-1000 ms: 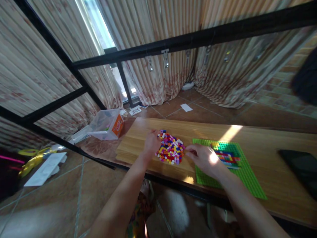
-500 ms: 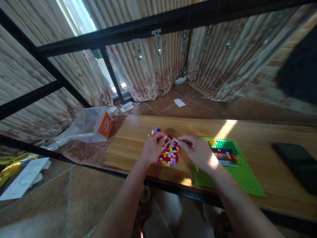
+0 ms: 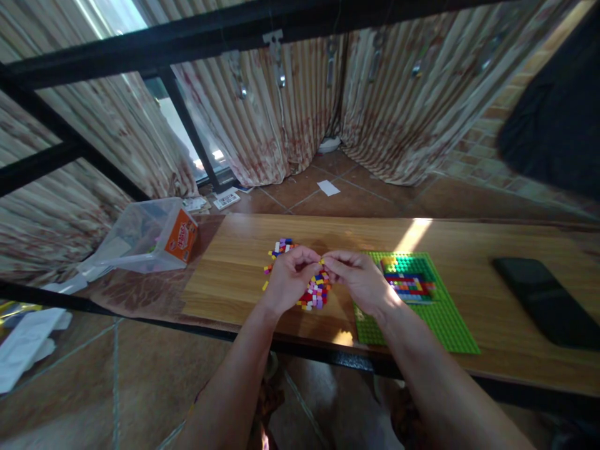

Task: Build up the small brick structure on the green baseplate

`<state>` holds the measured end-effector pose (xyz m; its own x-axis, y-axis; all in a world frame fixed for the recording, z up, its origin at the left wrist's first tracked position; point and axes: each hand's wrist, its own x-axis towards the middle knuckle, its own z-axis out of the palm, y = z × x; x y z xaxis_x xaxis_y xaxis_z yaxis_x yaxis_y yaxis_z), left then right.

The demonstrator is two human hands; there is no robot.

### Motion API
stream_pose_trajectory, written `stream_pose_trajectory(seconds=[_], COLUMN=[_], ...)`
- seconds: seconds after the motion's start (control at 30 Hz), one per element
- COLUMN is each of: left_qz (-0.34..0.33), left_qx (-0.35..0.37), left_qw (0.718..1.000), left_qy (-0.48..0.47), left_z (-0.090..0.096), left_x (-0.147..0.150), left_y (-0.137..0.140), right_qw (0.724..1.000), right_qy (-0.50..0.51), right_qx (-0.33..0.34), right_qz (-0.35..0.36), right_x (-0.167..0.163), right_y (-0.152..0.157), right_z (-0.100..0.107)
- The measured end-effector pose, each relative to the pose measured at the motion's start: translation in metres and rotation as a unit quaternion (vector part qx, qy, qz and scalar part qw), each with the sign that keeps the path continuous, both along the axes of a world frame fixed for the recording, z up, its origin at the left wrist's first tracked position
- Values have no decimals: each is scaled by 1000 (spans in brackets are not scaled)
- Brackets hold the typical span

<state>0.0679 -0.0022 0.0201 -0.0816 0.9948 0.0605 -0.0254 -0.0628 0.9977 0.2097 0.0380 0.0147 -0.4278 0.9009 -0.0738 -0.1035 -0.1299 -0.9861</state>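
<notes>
Above a pile of small coloured building bricks point(image 3: 315, 294), my left hand point(image 3: 294, 278) and my right hand point(image 3: 354, 278) meet at the fingertips. A tiny yellow brick point(image 3: 322, 261) shows between them, pinched by my left thumb and finger. My right fingers are pressed together against it; whether they hold a piece of their own is hidden. Part of the pile lies under my left hand. Right of it, a green baseplate point(image 3: 443, 325) carries a rectangular build of bricks point(image 3: 410, 285) in several colours, and my right forearm crosses the plate.
A clear plastic box point(image 3: 140, 234) with an orange label stands left of the wooden tabletop point(image 3: 220, 269). Toward the right lies a dark flat object point(image 3: 548, 300), like a phone. Black metal bars point(image 3: 187, 44) run in front of the curtains point(image 3: 262, 125).
My two hands have come together over the pile, fingertips meeting at a yellow brick. The whole view has shifted slightly, with the table's things now further left.
</notes>
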Motion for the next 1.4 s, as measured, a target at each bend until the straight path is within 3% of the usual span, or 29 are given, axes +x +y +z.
stream_pose_trajectory(seconds=[0.1,0.2,0.23,0.3,0.4,0.6,0.8,1.0,1.2,1.4], left_qz=[-20,-13,-1,13,8,9,68,190,124,72], left_qx=[-15,-17,-17,-21,-29,-48,-63,-47,3,18], left_qw=[1000,990,980,947,900,862,866,820,814,821], left_qy=[16,136,200,322,435,504,492,538,568,567], left_z=[-2,-5,-6,-9,-12,-16,-22,-34,-46,-47], left_x=[-10,-25,-30,-39,-44,-41,-47,-59,-65,-64], left_y=[1,2,2,1,-2,-2,5,33,62,65], right_qw=[1000,991,974,915,840,806,811,825,838,846], right_qy=[15,-109,-183,-336,-469,-525,-513,-497,-475,-453], right_qx=[-25,74,127,220,272,268,272,265,266,278], right_qz=[2,-25,-31,-27,12,55,74,39,32,31], right_x=[0,4,6,11,15,9,5,10,15,16], right_y=[1,4,5,6,4,1,0,-1,0,1], right_z=[-4,-7,-8,-9,-9,-13,-16,-9,-9,-10])
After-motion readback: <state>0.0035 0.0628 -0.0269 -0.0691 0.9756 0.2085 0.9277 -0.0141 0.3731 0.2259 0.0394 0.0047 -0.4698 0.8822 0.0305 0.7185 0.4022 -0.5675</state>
